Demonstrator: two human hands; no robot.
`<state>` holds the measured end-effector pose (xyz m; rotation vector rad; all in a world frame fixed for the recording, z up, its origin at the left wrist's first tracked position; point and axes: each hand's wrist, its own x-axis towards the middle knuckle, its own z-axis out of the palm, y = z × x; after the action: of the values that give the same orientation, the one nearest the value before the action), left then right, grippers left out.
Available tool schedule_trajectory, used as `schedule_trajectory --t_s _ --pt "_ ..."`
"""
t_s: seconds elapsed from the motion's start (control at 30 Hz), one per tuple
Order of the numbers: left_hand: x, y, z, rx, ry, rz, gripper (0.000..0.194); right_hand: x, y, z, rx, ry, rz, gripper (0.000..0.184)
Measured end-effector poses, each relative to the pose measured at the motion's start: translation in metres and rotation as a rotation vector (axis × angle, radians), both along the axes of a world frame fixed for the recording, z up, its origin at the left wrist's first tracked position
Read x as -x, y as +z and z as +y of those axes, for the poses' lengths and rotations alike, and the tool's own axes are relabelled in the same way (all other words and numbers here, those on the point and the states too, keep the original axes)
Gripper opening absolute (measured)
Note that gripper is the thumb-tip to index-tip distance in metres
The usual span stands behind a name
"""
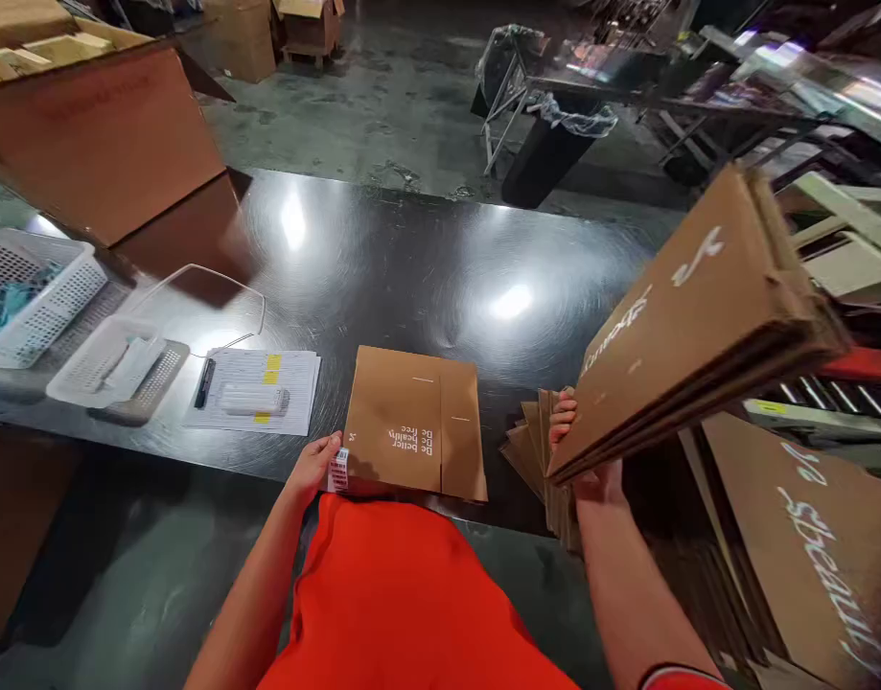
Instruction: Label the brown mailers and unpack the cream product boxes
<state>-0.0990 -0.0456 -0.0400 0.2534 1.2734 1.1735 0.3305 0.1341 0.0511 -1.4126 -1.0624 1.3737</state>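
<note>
My left hand (316,467) is at the near left corner of a flat brown cardboard box (393,407) lying on the dark table. Its fingertips pinch a small white barcode label (337,471) at the box's edge. White printed words show on the box's top face. At the right, my right hand (580,446) grips a thick stack of flattened cardboard boxes (670,316), raised and tilted above the table. Part of that hand is hidden behind the stack. Beneath it, more flattened boxes (532,446) lie fanned at the table's near edge.
Left on the table (382,259) are paper sheets (307,383) with a pen and a white device, a small white tray (87,374), a perforated basket (58,307) and a big open carton (116,134). Larger flattened cartons (828,537) stand at lower right; a conveyor (828,402) lies behind.
</note>
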Motion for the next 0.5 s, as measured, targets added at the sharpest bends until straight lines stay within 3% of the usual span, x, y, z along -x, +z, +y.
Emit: schedule_trajectory --t_s 0.1,0.17,0.33,0.5 --pt "-0.003 0.002 0.005 -0.024 -0.040 -0.034 0.054 -0.001 -0.010 -0.010 0.073 -0.073 0.217 0.027" --pt "-0.002 0.003 0.007 -0.040 -0.051 -0.052 0.052 0.003 -0.026 -0.023 0.136 -0.086 0.167 0.035" --pt "0.003 0.003 0.011 -0.045 -0.059 -0.060 0.058 0.037 -0.068 -0.046 0.345 0.066 -0.070 0.046" --pt "-0.003 0.011 0.017 -0.076 -0.132 -0.008 0.046 0.064 -0.084 -0.047 0.374 -0.014 -0.095 0.040"
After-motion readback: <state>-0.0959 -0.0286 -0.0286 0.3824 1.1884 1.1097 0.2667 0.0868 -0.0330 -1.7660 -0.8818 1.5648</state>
